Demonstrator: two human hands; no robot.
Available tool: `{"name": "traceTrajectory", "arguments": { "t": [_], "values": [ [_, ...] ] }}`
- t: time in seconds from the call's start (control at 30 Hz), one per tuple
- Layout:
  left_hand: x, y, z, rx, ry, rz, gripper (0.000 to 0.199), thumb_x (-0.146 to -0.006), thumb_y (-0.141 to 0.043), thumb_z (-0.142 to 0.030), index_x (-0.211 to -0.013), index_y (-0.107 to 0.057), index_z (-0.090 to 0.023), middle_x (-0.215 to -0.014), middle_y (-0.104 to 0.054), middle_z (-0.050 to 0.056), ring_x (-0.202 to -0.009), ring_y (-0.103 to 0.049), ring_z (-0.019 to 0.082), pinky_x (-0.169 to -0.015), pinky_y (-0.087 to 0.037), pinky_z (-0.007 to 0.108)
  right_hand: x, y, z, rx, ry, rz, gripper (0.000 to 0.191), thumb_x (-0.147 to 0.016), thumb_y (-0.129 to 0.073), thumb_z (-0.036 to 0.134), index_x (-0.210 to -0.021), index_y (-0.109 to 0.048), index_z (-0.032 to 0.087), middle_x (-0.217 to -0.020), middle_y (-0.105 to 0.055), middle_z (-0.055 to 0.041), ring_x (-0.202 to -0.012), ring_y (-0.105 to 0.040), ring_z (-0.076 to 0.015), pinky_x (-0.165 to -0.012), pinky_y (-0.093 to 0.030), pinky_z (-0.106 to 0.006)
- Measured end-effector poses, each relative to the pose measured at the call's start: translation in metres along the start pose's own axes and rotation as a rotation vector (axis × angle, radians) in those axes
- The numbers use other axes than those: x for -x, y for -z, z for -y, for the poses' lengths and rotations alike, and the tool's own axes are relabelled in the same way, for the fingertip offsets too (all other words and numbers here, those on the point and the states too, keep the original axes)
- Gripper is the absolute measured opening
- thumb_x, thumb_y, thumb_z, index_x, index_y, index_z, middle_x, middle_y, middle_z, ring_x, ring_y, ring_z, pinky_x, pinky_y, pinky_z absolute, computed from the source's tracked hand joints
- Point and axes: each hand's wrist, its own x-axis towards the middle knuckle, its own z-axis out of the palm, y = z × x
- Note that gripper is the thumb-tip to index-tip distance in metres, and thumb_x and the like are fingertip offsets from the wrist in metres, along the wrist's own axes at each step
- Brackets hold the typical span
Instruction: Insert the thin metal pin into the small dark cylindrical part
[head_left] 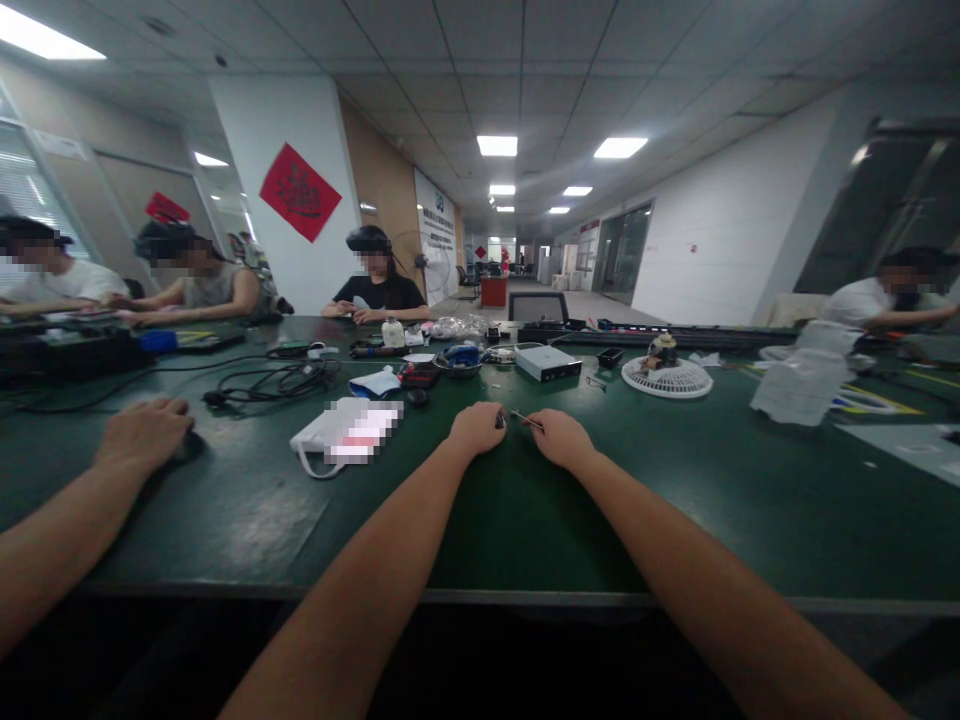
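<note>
My left hand [477, 428] is closed above the green table, its fingers pinched around a small dark shiny piece [500, 421] that is mostly hidden. Just to the right, my right hand [562, 436] grips a slim metal rod-like tool [528, 420], its tip pointing left toward the left hand. A narrow gap separates the tool's tip from the small piece. Beyond my hands lies a silver disc drive [547, 361], and a white fan grille with a motor on it [667, 378] is farther right.
At left, another person's hand [146, 435] rests on a dark mouse [189, 446]. A white pouch with a strap [319, 436], black cables [277, 382], a bowl of parts [459, 360] and a clear plastic bag [802, 375] lie on the table [555, 530]. Several people sit around it.
</note>
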Motion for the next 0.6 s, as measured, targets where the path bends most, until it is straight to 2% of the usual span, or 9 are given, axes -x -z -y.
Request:
{"name": "traceTrajectory", "arguments": {
  "t": [0.13,0.33,0.43,0.6],
  "values": [
    [-0.002,-0.003,-0.001,0.043,-0.091,-0.017,0.033,-0.088,-0.059,-0.035,-0.117,-0.067,-0.021,-0.117,-0.07,0.01,-0.112,-0.064,0.026,-0.101,-0.049,0.036,0.0,0.0,0.0,-0.004,-0.031,-0.013,0.038,-0.102,-0.037,0.032,-0.128,-0.066,0.031,-0.119,-0.068,-0.007,-0.106,-0.065,-0.0227,-0.089,-0.047,-0.032],
    [-0.001,-0.006,-0.01,0.12,-0.274,-0.008,0.043,-0.087,-0.064,-0.041,-0.127,-0.062,-0.023,-0.133,-0.064,0.007,-0.124,-0.058,0.025,-0.11,-0.042,0.034,-0.002,-0.001,-0.001,0.007,-0.066,-0.009,0.036,-0.101,-0.039,0.029,-0.121,-0.068,0.027,-0.116,-0.068,-0.0086,-0.105,-0.065,-0.0236,-0.087,-0.047,-0.032],
    [-0.001,-0.007,-0.014,0.152,-0.327,0.005,0.043,-0.087,-0.064,-0.041,-0.126,-0.062,-0.024,-0.131,-0.066,0.007,-0.122,-0.059,0.023,-0.11,-0.042,0.034,-0.002,-0.001,-0.001,0.012,-0.08,-0.003,0.035,-0.1,-0.039,0.028,-0.116,-0.069,0.025,-0.115,-0.068,-0.0094,-0.103,-0.065,-0.0236,-0.086,-0.047,-0.032],
    [-0.001,-0.009,-0.014,0.19,-0.339,0.007,0.043,-0.088,-0.062,-0.039,-0.128,-0.06,-0.023,-0.127,-0.067,0.008,-0.115,-0.063,0.023,-0.103,-0.047,0.034,-0.002,0.0,-0.002,0.013,-0.084,0.003,0.033,-0.1,-0.039,0.027,-0.116,-0.069,0.025,-0.114,-0.068,-0.0088,-0.102,-0.065,-0.0227,-0.085,-0.046,-0.031]
  ]
}}
